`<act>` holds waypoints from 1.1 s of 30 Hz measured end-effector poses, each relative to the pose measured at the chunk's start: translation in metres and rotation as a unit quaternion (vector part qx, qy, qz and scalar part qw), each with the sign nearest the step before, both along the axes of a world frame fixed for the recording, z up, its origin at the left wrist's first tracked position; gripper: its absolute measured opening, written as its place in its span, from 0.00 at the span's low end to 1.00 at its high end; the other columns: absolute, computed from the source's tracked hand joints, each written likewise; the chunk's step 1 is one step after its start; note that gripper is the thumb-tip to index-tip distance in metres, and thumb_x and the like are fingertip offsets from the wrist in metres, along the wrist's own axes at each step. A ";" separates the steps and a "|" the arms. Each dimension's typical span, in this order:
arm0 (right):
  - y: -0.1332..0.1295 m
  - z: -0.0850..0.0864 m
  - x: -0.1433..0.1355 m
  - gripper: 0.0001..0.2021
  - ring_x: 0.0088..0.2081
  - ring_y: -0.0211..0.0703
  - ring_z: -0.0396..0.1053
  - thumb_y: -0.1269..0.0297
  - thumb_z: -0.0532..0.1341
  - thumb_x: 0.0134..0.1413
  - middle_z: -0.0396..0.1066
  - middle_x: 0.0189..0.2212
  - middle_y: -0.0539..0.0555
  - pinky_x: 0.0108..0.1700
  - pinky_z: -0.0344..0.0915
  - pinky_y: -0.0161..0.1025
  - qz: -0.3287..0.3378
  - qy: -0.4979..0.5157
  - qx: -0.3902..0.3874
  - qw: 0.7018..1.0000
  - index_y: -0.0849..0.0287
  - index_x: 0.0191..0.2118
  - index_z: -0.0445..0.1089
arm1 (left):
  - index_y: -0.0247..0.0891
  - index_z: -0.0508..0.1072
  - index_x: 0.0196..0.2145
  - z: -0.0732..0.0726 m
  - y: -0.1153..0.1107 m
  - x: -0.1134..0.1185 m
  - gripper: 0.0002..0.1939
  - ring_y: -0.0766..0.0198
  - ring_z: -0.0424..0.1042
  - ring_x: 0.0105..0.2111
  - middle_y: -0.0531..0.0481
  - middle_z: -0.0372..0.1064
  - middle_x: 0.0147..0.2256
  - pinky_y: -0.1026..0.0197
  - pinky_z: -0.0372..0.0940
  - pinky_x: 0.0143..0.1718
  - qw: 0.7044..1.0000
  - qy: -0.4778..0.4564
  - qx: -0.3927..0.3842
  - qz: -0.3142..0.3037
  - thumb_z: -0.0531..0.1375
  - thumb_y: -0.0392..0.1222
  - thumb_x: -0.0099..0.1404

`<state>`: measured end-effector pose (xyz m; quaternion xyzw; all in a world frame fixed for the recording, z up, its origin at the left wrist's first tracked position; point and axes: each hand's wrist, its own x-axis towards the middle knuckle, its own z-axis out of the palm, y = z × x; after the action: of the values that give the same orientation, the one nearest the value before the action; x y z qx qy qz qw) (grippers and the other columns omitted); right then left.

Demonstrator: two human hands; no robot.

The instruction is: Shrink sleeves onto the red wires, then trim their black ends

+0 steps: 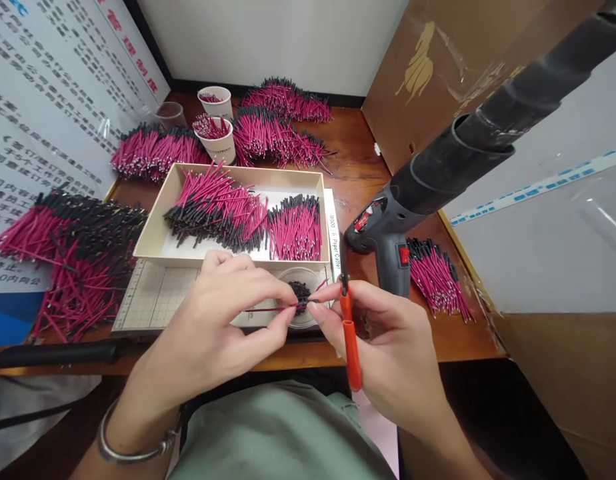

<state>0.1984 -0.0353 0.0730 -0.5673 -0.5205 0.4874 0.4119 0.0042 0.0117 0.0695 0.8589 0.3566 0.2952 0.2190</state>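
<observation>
Pink wire [261, 309] ran level between my fingertips, above the near edge of the desk. On the right, a large black heat gun [433, 180] loomed close; a careless sweep of my knuckles could have knocked it. Beyond my left hand [223, 307], a pale box [155, 230] held loose wires that a bump could have jumbled. That hand pinched the wire narrowly; my right hand [393, 333] pinched its black end while cradling an orange-handled tool [352, 347], a divided grip that could have let the end slip into the clear dish [308, 324], among small black pieces [299, 291].
</observation>
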 end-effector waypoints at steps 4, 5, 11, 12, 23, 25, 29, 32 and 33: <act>0.000 -0.002 0.000 0.11 0.26 0.29 0.56 0.61 0.67 0.58 0.62 0.22 0.47 0.27 0.56 0.28 0.004 -0.006 -0.001 1.000 0.62 0.28 0.72 | 0.43 0.75 0.38 -0.002 0.001 0.000 0.06 0.65 0.69 0.33 0.60 0.77 0.32 0.53 0.55 0.42 1.000 -0.007 -0.023 -0.007 0.60 0.36 0.73; 0.000 -0.001 0.000 0.12 0.26 0.29 0.57 0.61 0.67 0.59 0.63 0.23 0.47 0.27 0.57 0.29 0.007 -0.014 0.002 1.000 0.62 0.28 0.72 | 0.43 0.75 0.38 -0.002 0.001 0.001 0.06 0.65 0.69 0.33 0.59 0.78 0.33 0.53 0.54 0.42 1.000 -0.010 -0.027 -0.010 0.60 0.36 0.74; -0.003 0.004 0.007 0.16 0.23 0.26 0.54 0.61 0.69 0.59 0.62 0.21 0.44 0.25 0.53 0.26 0.021 -0.165 0.130 0.977 0.60 0.27 0.64 | 0.43 0.77 0.39 -0.009 0.003 0.003 0.06 0.65 0.71 0.34 0.58 0.80 0.35 0.53 0.57 0.42 0.999 -0.035 -0.023 0.002 0.61 0.37 0.75; -0.004 0.005 0.010 0.18 0.23 0.25 0.52 0.61 0.70 0.57 0.61 0.21 0.43 0.24 0.51 0.26 0.022 -0.195 0.154 0.968 0.60 0.26 0.61 | 0.43 0.77 0.39 -0.010 0.003 0.003 0.05 0.65 0.71 0.34 0.58 0.80 0.35 0.53 0.57 0.42 0.999 -0.040 -0.021 0.009 0.62 0.37 0.75; -0.014 -0.002 0.016 0.21 0.22 0.28 0.46 0.60 0.66 0.59 0.51 0.20 0.43 0.23 0.48 0.29 0.042 -0.307 0.173 0.935 0.57 0.24 0.53 | 0.44 0.78 0.36 -0.012 0.003 0.004 0.06 0.62 0.72 0.29 0.55 0.80 0.31 0.50 0.61 0.40 0.996 -0.076 0.001 0.053 0.63 0.38 0.73; -0.013 -0.003 0.016 0.20 0.22 0.29 0.47 0.60 0.65 0.60 0.51 0.20 0.43 0.23 0.48 0.29 0.043 -0.315 0.176 0.932 0.57 0.24 0.54 | 0.44 0.77 0.37 -0.013 0.002 0.004 0.05 0.62 0.72 0.30 0.55 0.80 0.32 0.49 0.60 0.40 0.996 -0.074 0.001 0.052 0.63 0.37 0.73; -0.013 -0.005 0.016 0.20 0.21 0.28 0.48 0.60 0.64 0.61 0.52 0.19 0.43 0.23 0.49 0.29 0.045 -0.317 0.171 0.932 0.57 0.24 0.55 | 0.44 0.77 0.37 -0.014 0.002 0.004 0.05 0.63 0.72 0.30 0.56 0.80 0.32 0.50 0.60 0.40 0.996 -0.077 0.002 0.050 0.64 0.36 0.73; -0.013 -0.007 0.014 0.19 0.21 0.27 0.48 0.61 0.64 0.61 0.52 0.19 0.43 0.23 0.49 0.29 0.044 -0.315 0.174 0.932 0.58 0.25 0.55 | 0.44 0.77 0.37 -0.015 0.001 0.003 0.05 0.64 0.73 0.31 0.57 0.80 0.33 0.50 0.60 0.41 0.996 -0.077 -0.003 0.048 0.64 0.36 0.72; -0.013 -0.007 0.014 0.19 0.21 0.27 0.48 0.62 0.64 0.61 0.52 0.19 0.43 0.23 0.49 0.29 0.044 -0.315 0.178 0.931 0.58 0.25 0.56 | 0.44 0.77 0.37 -0.015 0.001 0.003 0.05 0.64 0.73 0.31 0.57 0.80 0.33 0.50 0.60 0.41 0.996 -0.077 -0.003 0.048 0.64 0.36 0.72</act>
<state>0.2125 -0.0487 0.0660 -0.5856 -0.7260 0.2012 0.2991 0.0075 0.0130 0.0544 0.8150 0.3805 0.3691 0.2340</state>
